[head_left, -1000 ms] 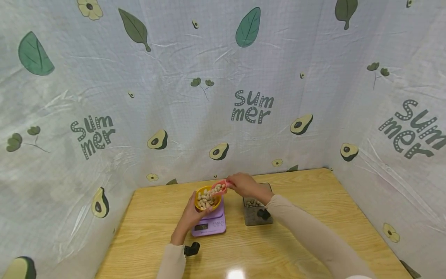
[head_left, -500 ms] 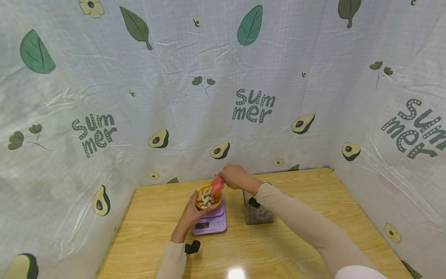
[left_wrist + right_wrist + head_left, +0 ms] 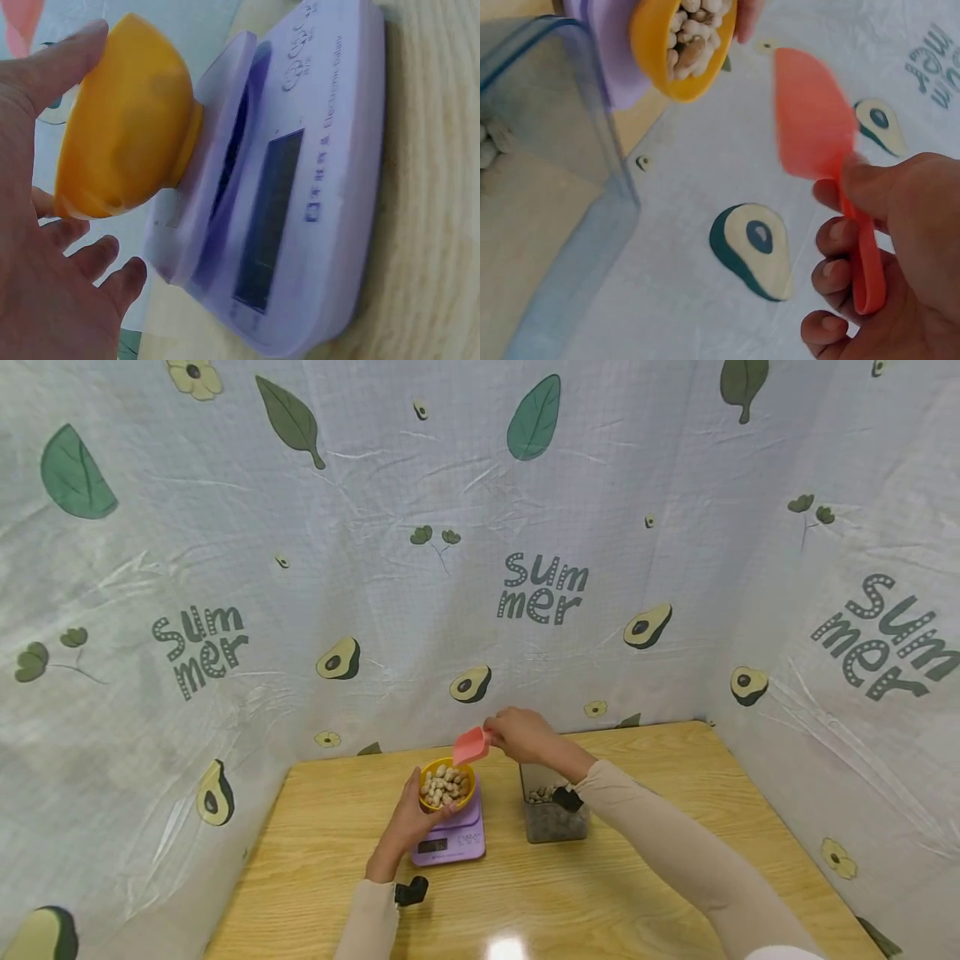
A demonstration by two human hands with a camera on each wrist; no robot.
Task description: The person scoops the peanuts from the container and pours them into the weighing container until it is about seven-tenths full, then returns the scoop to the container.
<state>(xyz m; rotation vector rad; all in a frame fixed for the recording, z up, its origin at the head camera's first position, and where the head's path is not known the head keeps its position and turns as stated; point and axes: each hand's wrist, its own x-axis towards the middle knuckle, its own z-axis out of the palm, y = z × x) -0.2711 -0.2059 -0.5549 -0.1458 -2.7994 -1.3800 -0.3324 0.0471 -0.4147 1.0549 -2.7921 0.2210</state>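
Note:
A yellow bowl [image 3: 131, 124] full of unshelled peanuts [image 3: 442, 787] sits on the platform of a lavender kitchen scale [image 3: 463, 847]. My left hand [image 3: 408, 820] holds the bowl's side, thumb at the rim on the near side, with some fingers loosely curled below in the left wrist view. Above the bowl's right rim, my right hand [image 3: 525, 735] grips a pink scoop [image 3: 470, 747] by its handle. The scoop's blade is tilted, and no peanuts show on it; its inside is partly hidden in the right wrist view. The digits on the scale's display [image 3: 271, 217] are unreadable.
Right of the scale stands a clear plastic box [image 3: 555, 828] with more peanuts [image 3: 540, 795] inside, partly under my right forearm. The wooden table [image 3: 660, 777] meets a patterned curtain [image 3: 405, 693] behind and at both sides.
The scoop, loaded with peanuts a second ago, tipped over the bowl and then rose back to the right without visible peanuts. The left hand has stayed on the bowl.

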